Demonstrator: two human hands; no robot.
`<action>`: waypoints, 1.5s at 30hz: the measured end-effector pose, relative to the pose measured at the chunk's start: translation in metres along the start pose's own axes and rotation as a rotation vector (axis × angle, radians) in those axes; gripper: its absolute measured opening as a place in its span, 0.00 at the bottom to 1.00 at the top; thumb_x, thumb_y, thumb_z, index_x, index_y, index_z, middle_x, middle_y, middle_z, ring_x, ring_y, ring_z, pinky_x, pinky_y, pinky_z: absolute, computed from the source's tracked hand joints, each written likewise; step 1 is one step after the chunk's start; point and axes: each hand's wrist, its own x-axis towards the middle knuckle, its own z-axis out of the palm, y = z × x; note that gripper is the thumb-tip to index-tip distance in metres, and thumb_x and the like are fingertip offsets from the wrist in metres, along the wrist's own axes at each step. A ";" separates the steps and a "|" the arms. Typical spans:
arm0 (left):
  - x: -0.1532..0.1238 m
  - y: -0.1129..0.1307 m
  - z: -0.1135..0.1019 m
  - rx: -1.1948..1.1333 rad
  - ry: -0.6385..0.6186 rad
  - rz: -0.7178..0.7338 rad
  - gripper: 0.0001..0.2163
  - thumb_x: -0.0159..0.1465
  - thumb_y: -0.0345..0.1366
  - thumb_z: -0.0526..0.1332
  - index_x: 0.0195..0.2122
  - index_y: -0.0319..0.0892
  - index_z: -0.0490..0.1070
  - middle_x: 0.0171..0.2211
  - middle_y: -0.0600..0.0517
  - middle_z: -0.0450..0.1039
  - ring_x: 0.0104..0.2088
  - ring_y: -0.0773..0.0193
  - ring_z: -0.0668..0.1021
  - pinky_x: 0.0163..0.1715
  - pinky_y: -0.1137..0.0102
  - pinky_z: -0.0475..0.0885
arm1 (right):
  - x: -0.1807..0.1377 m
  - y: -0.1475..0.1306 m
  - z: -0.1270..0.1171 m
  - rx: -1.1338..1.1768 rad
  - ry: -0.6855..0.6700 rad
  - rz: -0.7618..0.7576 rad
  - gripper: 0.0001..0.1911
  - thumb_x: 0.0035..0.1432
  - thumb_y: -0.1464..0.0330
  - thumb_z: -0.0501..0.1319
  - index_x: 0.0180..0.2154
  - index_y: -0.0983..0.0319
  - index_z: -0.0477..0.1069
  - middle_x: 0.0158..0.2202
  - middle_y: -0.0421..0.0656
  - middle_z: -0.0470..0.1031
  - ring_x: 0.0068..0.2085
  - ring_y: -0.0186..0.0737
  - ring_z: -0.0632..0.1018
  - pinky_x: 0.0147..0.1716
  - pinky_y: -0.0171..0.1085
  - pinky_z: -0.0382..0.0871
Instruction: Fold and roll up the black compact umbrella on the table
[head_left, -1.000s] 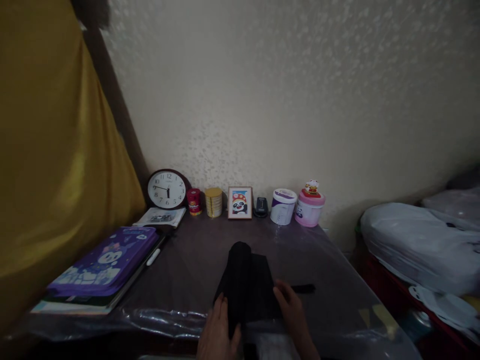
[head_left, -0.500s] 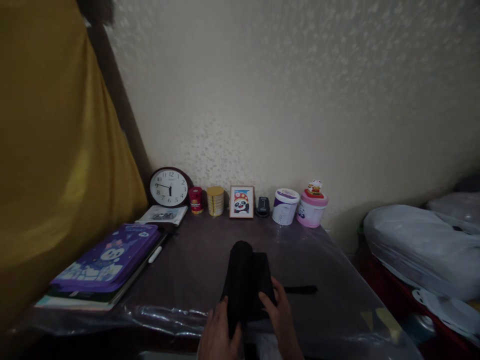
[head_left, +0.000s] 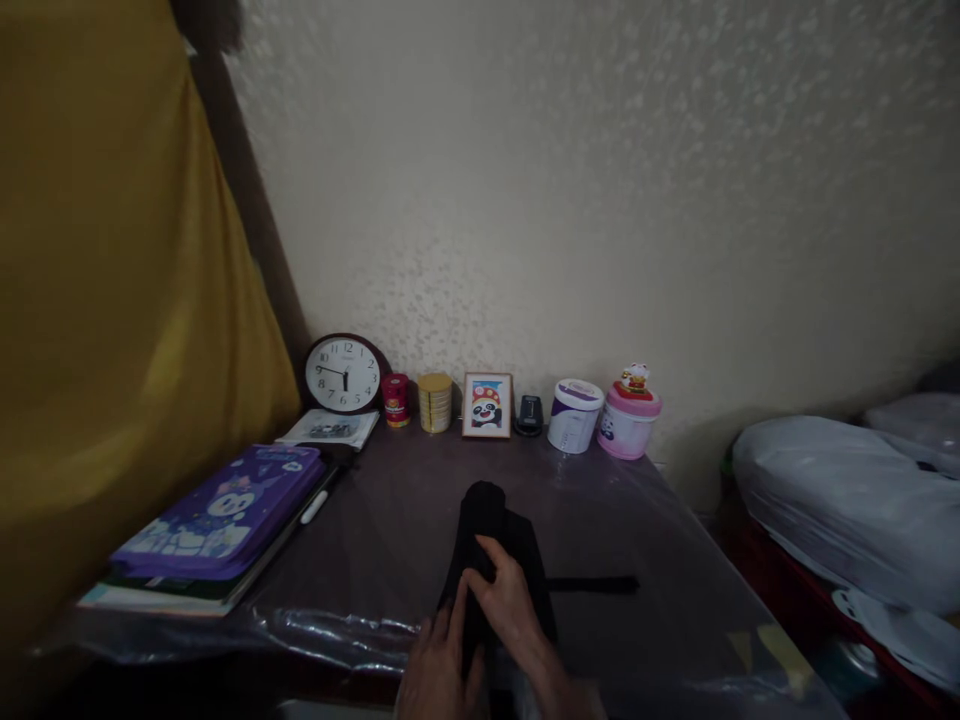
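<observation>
A rolled black cloth [head_left: 481,510] lies on the table in front of me, its round far end pointing to the wall and a flatter flap spread along its right side. A thin black strap [head_left: 596,584] sticks out to the right from under it. My left hand [head_left: 441,660] grips the near left part of the roll, thumb on one side and fingers on the other. My right hand [head_left: 504,597] reaches across the top, thumb and forefinger pressing the cloth close to my left fingertips. The near end of the cloth is hidden by my hands.
Left stand a purple pencil case [head_left: 225,510] on books and a white marker [head_left: 313,507]. Along the wall are a clock [head_left: 343,375], a red can [head_left: 395,402], a yellow-lidded tin [head_left: 435,405], a framed panda picture [head_left: 487,406] and two tubs [head_left: 574,420]. Bulky plastic-wrapped bags [head_left: 847,500] lie right.
My right hand has moved left from the flap's right edge onto the top of the roll, next to my left fingers. My left hand stays about where it was.
</observation>
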 end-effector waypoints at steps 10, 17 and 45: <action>0.002 -0.018 0.014 -0.035 0.110 0.012 0.26 0.61 0.40 0.49 0.59 0.33 0.53 0.54 0.39 0.66 0.52 0.55 0.71 0.50 0.61 0.68 | 0.011 -0.015 0.009 -0.312 -0.165 -0.011 0.20 0.45 0.74 0.59 0.43 0.59 0.71 0.33 0.41 0.78 0.33 0.38 0.78 0.33 0.33 0.68; -0.005 -0.030 0.029 0.043 0.298 0.035 0.23 0.59 0.43 0.53 0.53 0.35 0.60 0.50 0.38 0.68 0.48 0.54 0.73 0.43 0.61 0.71 | 0.008 -0.024 0.007 -0.325 -0.278 -0.101 0.13 0.49 0.72 0.57 0.38 0.58 0.73 0.31 0.39 0.79 0.33 0.37 0.78 0.33 0.31 0.66; 0.009 -0.014 0.033 0.217 0.276 0.043 0.34 0.45 0.25 0.56 0.56 0.51 0.60 0.59 0.49 0.59 0.49 0.52 0.70 0.45 0.58 0.67 | 0.065 0.026 -0.004 -0.413 -0.224 -0.511 0.15 0.62 0.68 0.49 0.43 0.57 0.72 0.47 0.42 0.74 0.55 0.39 0.67 0.58 0.49 0.52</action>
